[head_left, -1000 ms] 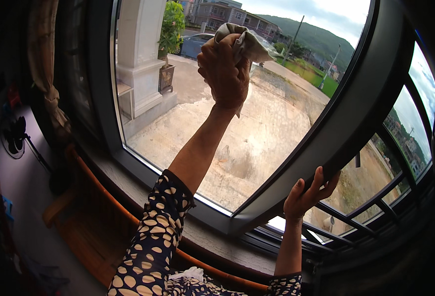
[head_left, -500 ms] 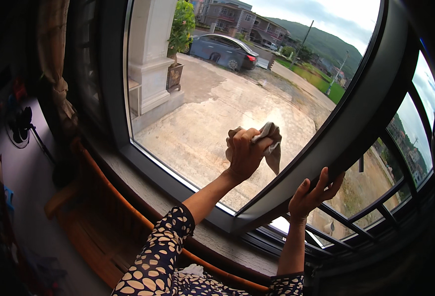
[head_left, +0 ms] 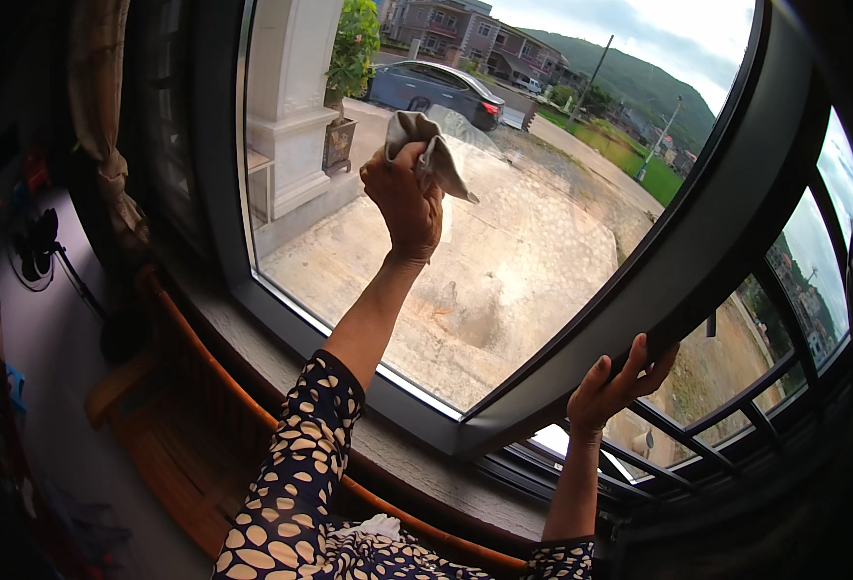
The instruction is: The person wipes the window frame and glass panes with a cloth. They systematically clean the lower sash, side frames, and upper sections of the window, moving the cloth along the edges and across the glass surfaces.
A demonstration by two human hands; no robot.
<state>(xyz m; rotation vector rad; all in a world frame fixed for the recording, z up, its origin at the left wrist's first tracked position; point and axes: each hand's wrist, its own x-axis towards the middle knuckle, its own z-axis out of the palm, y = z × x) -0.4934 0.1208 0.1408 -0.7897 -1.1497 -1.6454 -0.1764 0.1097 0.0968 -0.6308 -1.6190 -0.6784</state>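
My left hand (head_left: 405, 205) is closed around a crumpled light grey cloth (head_left: 451, 176) and holds it up against the window pane (head_left: 533, 251). The cloth bunches above the fingers, and one corner hangs to the right. Smears and a hazy patch show on the glass around it. Lower right, my right hand (head_left: 612, 391) grips the edge of the dark window frame (head_left: 552, 382), its thumb and fingers spread along it. Part of that grip is hidden from view.
A wooden bench (head_left: 180, 445) stands below the stone sill (head_left: 281, 372). Right of the frame are dark window bars (head_left: 707, 449). A tied curtain (head_left: 107, 145) hangs at the left. Beyond the glass are a parked car (head_left: 436, 89), a potted plant (head_left: 339, 140) and a white pillar (head_left: 291, 126).
My left hand has moved the cloth up and to the left across the pane, from low near the frame to just below the car. My right hand has stayed at the frame.
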